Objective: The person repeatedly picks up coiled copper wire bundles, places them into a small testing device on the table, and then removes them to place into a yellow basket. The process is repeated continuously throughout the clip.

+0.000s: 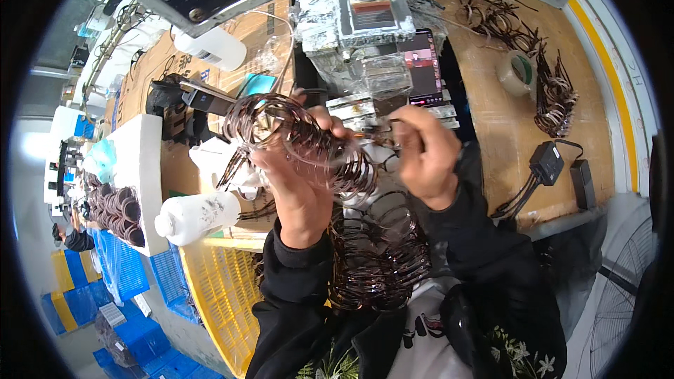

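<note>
A thick bundle of dark brown eyeglass frames (246,119) sits nested together in my left hand (298,186), whose fingers are wrapped round it. Just to the right, my right hand (428,158) is closed in a pinch, thumb against fingers, near the right end of the bundle. What it pinches is too small and blurred to make out. Below both hands, a large stack of similar brown frames (379,260) rests in rows against my lap. Ahead of the hands stands a machine wrapped in clear film (316,24), with metal blocks at its front.
A white plastic bottle (200,217) lies at the left, beside a yellow basket (221,295). On the right bench are a tape roll (516,74), more frames (554,102) and a black power adapter (546,161). A lit phone (421,63) leans by the machine. A fan (621,288) stands lower right.
</note>
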Available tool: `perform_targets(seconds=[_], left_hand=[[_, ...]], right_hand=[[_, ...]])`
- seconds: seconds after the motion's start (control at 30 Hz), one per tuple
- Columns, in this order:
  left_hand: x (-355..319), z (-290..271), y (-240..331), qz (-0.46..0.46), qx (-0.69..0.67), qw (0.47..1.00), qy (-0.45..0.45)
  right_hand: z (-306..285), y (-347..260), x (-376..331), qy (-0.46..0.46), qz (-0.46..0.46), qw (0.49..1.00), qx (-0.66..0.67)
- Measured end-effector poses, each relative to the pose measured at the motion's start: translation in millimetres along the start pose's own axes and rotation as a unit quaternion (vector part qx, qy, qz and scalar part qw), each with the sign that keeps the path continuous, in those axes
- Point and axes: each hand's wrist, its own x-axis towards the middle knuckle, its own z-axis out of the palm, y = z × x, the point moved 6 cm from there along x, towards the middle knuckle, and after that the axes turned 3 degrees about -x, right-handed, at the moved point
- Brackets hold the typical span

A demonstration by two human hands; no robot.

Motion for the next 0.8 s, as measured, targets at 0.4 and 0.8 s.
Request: perform_targets(seconds=[0.4,0.8], left_hand=[[-13.4,-4.9,15.9,0.094,0.122,0.987,-0.034],[-24.0,-51.1,29.3,0.091,-0.019,0.995,0.043]], right_hand=[[-12.2,21.2,-27.1,-0.295,0.147,0.935,-0.129],[-54.9,67.8,25.2,0.061,0.199,0.958,0.199]])
